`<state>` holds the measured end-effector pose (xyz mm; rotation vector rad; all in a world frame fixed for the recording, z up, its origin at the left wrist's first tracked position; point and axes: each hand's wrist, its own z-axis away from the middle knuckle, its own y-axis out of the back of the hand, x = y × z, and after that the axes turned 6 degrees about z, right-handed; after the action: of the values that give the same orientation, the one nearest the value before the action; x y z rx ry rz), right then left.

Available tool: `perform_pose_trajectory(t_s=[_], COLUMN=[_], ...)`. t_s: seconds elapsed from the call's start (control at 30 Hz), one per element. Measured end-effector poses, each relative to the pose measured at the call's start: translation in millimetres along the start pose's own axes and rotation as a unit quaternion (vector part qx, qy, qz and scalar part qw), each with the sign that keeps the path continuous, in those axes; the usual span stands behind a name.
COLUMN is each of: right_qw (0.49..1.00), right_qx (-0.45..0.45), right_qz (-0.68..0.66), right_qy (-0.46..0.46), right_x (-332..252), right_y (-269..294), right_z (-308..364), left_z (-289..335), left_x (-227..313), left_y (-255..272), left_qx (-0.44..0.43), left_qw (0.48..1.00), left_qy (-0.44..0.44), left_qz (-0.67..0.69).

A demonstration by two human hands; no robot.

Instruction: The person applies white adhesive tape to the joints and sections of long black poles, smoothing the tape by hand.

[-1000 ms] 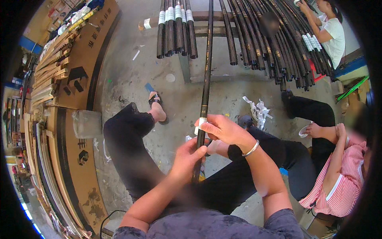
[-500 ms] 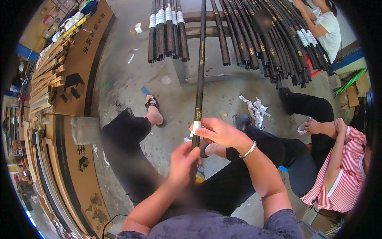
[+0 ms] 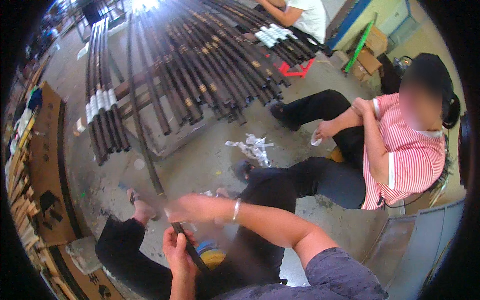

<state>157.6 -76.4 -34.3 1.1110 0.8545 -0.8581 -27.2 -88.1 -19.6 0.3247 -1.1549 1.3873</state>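
A long dark pole (image 3: 141, 137) with gold markings slants from the far left of the floor down to my lap. My left hand (image 3: 179, 254) grips it near its lower end, thumb along the side. Just above, my right hand (image 3: 192, 208), with a silver bangle at the wrist, closes round the same pole and is partly blurred. Its fingers cover the spot where a white band sat on the pole, so that band is hidden.
Several dark poles (image 3: 175, 85) rest on a low rack ahead, some with white bands (image 3: 103, 101). A seated person in a striped shirt (image 3: 407, 155) is on my right. White strips (image 3: 252, 149) litter the floor. Cardboard boxes (image 3: 47, 165) line the left.
My view has swung to the right, so the pole and rack appear further left. My right hand has shifted over the white band; both hands still grip the pole.
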Motion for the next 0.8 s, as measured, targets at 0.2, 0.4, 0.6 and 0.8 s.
perform_pose_trajectory(t_s=[0.2,0.4,0.6,0.8], right_qw=[0.997,0.999,0.998,0.999], right_qx=[-0.01,-0.033,-0.022,-0.018], right_qz=[-0.076,-0.029,-0.048,-0.024], right_qy=[0.011,-0.008,0.019,0.028], right_x=[-8.5,-8.2,-12.3,-1.5], right_y=[5.5,8.3,12.2,5.0], right_z=[4.2,3.5,10.9,4.5], left_z=[-4.4,-3.1,-7.5,-4.5], left_x=[-1.6,-4.8,-8.4,-9.8], left_y=[4.1,-1.4,6.4,-4.2], left_qx=[0.013,-0.026,-0.004,-0.02], left_qw=[0.999,0.999,1.0,0.998], left_qy=[0.023,-0.031,-0.003,-0.027], left_qz=[0.031,-0.024,0.018,-0.046])
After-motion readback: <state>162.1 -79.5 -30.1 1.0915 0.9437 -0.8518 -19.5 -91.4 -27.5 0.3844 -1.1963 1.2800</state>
